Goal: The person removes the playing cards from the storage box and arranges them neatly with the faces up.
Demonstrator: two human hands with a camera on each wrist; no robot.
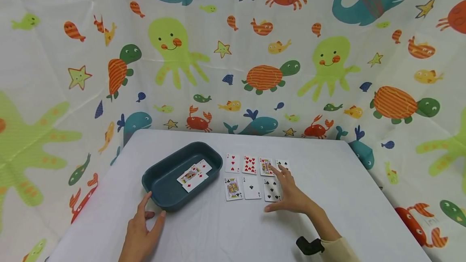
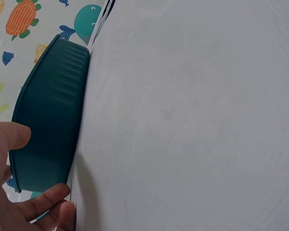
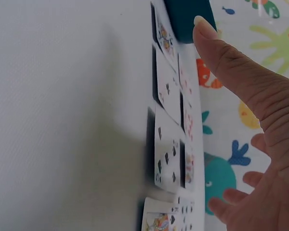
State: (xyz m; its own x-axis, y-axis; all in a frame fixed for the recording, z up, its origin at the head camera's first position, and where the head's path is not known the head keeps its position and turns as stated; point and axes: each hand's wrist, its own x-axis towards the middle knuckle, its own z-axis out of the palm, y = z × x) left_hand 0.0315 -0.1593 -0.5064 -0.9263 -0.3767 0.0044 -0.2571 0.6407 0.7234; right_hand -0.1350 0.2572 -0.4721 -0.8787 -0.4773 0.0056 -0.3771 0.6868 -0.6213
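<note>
My left hand (image 1: 140, 231) touches the near end of a dark teal tray (image 1: 153, 171), fingers and thumb spread about its corner. Inside the tray lie several overlapping playing cards (image 1: 194, 176), one a face card. My right hand (image 1: 289, 195) hovers palm down over the right end of two rows of face-up cards, fingers spread and nothing between them. A king (image 1: 233, 189), a card with a single black pip (image 1: 252, 188) and a spade card (image 1: 270, 189) form the near row. Another face card (image 3: 159, 222), seen in the right wrist view, is hidden by the hand in the head view.
The far row has two heart cards, one with few pips (image 1: 232, 163) and one with many (image 1: 249, 165), then a face card (image 1: 265, 166) and a black-pip card (image 1: 282, 163). A white cloth (image 1: 204, 233) covers the table. Behind hangs a sea-animal curtain (image 1: 225, 84).
</note>
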